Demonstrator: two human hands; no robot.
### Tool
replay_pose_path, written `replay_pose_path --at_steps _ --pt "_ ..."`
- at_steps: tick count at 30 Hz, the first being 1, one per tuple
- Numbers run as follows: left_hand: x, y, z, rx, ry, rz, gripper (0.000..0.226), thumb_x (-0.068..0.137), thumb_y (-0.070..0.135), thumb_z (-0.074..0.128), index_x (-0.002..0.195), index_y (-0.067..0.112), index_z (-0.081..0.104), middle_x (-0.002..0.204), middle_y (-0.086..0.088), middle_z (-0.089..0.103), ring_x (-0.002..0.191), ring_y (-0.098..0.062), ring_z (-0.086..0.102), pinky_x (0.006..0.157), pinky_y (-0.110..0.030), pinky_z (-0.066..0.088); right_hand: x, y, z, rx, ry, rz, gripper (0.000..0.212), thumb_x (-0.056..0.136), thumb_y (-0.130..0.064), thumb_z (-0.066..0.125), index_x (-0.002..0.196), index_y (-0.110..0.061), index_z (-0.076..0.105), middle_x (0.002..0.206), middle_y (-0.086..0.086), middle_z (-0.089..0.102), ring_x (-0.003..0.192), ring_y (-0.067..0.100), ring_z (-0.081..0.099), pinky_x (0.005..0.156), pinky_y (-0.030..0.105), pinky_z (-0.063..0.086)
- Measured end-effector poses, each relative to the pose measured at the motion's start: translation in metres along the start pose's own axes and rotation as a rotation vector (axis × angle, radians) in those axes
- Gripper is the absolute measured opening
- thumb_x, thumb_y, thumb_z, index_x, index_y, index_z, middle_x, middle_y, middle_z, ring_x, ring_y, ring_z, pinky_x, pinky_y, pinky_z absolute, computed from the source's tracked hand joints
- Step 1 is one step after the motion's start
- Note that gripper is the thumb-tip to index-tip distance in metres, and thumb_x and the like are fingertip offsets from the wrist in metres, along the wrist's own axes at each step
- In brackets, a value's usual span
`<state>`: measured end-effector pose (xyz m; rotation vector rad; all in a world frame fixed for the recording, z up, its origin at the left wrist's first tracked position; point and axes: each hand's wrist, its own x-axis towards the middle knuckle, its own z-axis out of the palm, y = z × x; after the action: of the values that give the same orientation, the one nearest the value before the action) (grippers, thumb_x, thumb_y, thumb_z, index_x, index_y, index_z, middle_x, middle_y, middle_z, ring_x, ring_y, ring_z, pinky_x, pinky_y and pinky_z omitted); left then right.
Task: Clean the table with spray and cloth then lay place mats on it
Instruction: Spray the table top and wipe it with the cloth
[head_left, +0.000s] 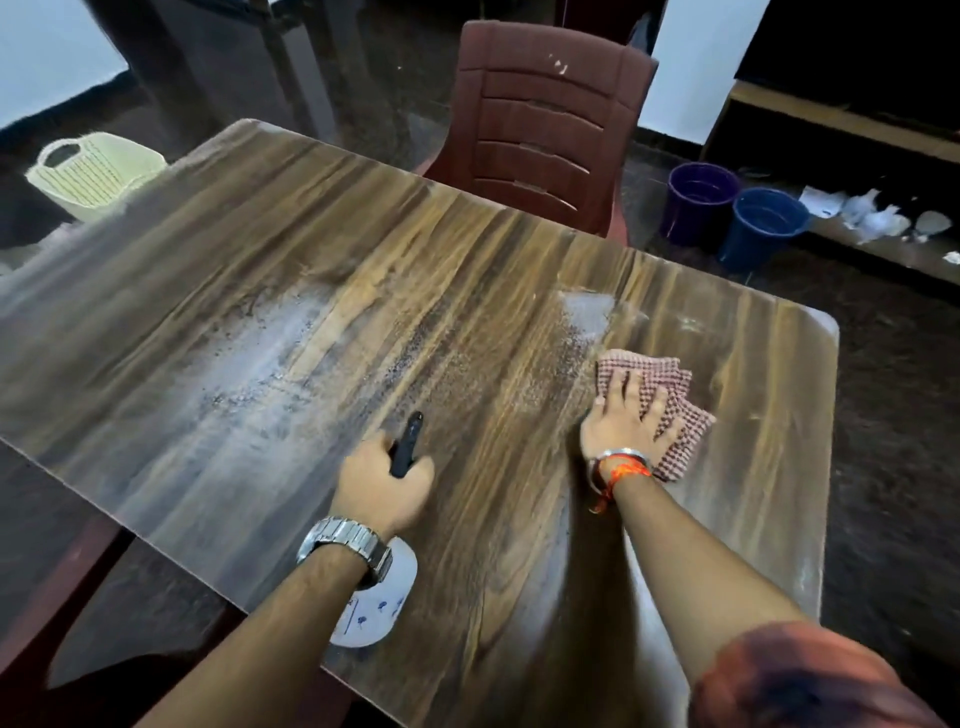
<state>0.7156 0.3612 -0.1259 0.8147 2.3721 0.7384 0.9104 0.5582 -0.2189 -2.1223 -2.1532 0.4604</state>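
A wood-grain table (260, 249) fills the view, with pale patches of sprayed droplets across its middle and near its right side. My left hand (382, 483) grips a spray bottle (408, 441); only its black nozzle and trigger show above the fist, and the pale bottle body shows below my wrist. My right hand (626, 415) presses flat, fingers spread, on a folded red-and-white checked cloth (675, 410) near the table's right edge, just below a wet patch.
A maroon plastic chair (540, 119) stands at the table's far side. Two dark blue buckets (763, 223) sit on the floor at the right, beside white scraps. A cream basket (98, 166) lies on the floor at the far left.
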Motion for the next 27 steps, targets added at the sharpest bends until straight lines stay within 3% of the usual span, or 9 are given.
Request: replay_pose_path --at_steps 3,7,9,12,14,17,20,23,27 --pt "0.014 -0.005 -0.009 0.007 0.061 -0.046 0.030 0.070 0.041 0.057 0.076 0.012 0.051 0.061 -0.007 0.056 0.053 -0.025 0.052 0.047 -0.029 0.031 -0.026 -0.069 0.020 -0.054 -0.040 -0.330 0.058 0.092 -0.041 0.033 0.149 -0.033 0.025 0.157 -0.008 0.024 0.146 0.030 0.009 0.113 0.059 -0.003" --pt "0.029 -0.006 -0.017 0.034 0.147 -0.079 0.018 0.076 0.030 0.063 0.073 0.017 0.051 0.059 -0.006 0.058 0.054 -0.022 0.054 0.046 -0.027 0.031 -0.103 -0.128 0.054 -0.184 -0.254 -1.099 0.051 0.086 -0.040 0.045 0.136 -0.031 0.048 0.147 -0.010 0.042 0.143 0.028 0.023 0.113 0.062 0.007" --pt "0.036 -0.005 -0.019 0.056 0.154 -0.066 0.018 0.078 0.027 0.064 0.073 0.017 0.050 0.058 -0.004 0.058 0.054 -0.021 0.054 0.046 -0.027 0.030 -0.098 -0.130 0.057 -0.152 -0.349 -1.259 0.045 0.089 -0.042 0.042 0.133 -0.033 0.050 0.145 -0.013 0.045 0.143 0.024 0.022 0.114 0.058 0.007" --pt "0.047 -0.002 -0.023 0.028 0.131 -0.025 0.019 0.080 0.027 0.063 0.074 0.015 0.050 0.057 -0.005 0.056 0.050 -0.023 0.053 0.046 -0.026 0.030 -0.028 -0.115 0.043 -0.148 -0.214 -1.130 0.047 0.095 -0.045 0.036 0.142 -0.040 0.036 0.153 -0.014 0.032 0.144 0.020 0.021 0.115 0.051 0.005" --pt "0.053 0.002 -0.024 -0.001 0.127 0.002 0.019 0.080 0.026 0.063 0.076 0.013 0.050 0.058 -0.008 0.055 0.049 -0.024 0.051 0.047 -0.027 0.032 0.044 -0.098 0.026 -0.150 -0.145 -0.829 0.050 0.098 -0.045 0.030 0.147 -0.042 0.023 0.158 -0.015 0.016 0.147 0.021 0.007 0.114 0.051 -0.001" --pt "0.060 0.007 -0.026 -0.093 0.120 0.049 0.021 0.075 0.030 0.060 0.077 0.011 0.050 0.060 -0.017 0.059 0.054 -0.039 0.059 0.050 -0.034 0.040 0.141 -0.064 -0.001 -0.074 -0.161 -0.323 0.051 0.099 -0.047 0.023 0.148 -0.043 0.011 0.159 -0.017 0.001 0.147 0.023 -0.004 0.114 0.056 -0.004" --pt "0.064 0.011 -0.029 -0.159 0.128 0.043 0.027 0.068 0.033 0.055 0.078 0.009 0.050 0.059 -0.017 0.055 0.056 -0.044 0.060 0.051 -0.038 0.042 0.178 -0.055 -0.005 -0.041 -0.111 -0.042 0.053 0.097 -0.041 0.022 0.149 -0.039 0.012 0.160 -0.015 0.003 0.147 0.027 -0.004 0.114 0.059 -0.003" --pt "0.064 0.012 -0.030 -0.203 0.162 -0.002 0.028 0.066 0.035 0.054 0.078 0.010 0.051 0.060 -0.016 0.053 0.060 -0.047 0.061 0.052 -0.040 0.043 0.152 -0.098 0.008 -0.076 -0.111 -0.158 0.055 0.097 -0.039 0.024 0.150 -0.036 0.011 0.160 -0.014 0.004 0.147 0.028 -0.003 0.113 0.059 -0.005" --pt "0.064 0.018 -0.029 -0.187 0.197 -0.027 0.028 0.065 0.037 0.052 0.077 0.012 0.054 0.060 -0.014 0.056 0.062 -0.044 0.062 0.055 -0.044 0.048 0.050 -0.158 0.038 -0.119 -0.147 -0.673 0.054 0.096 -0.042 0.031 0.148 -0.038 0.022 0.158 -0.013 0.018 0.146 0.026 0.009 0.114 0.057 -0.002"
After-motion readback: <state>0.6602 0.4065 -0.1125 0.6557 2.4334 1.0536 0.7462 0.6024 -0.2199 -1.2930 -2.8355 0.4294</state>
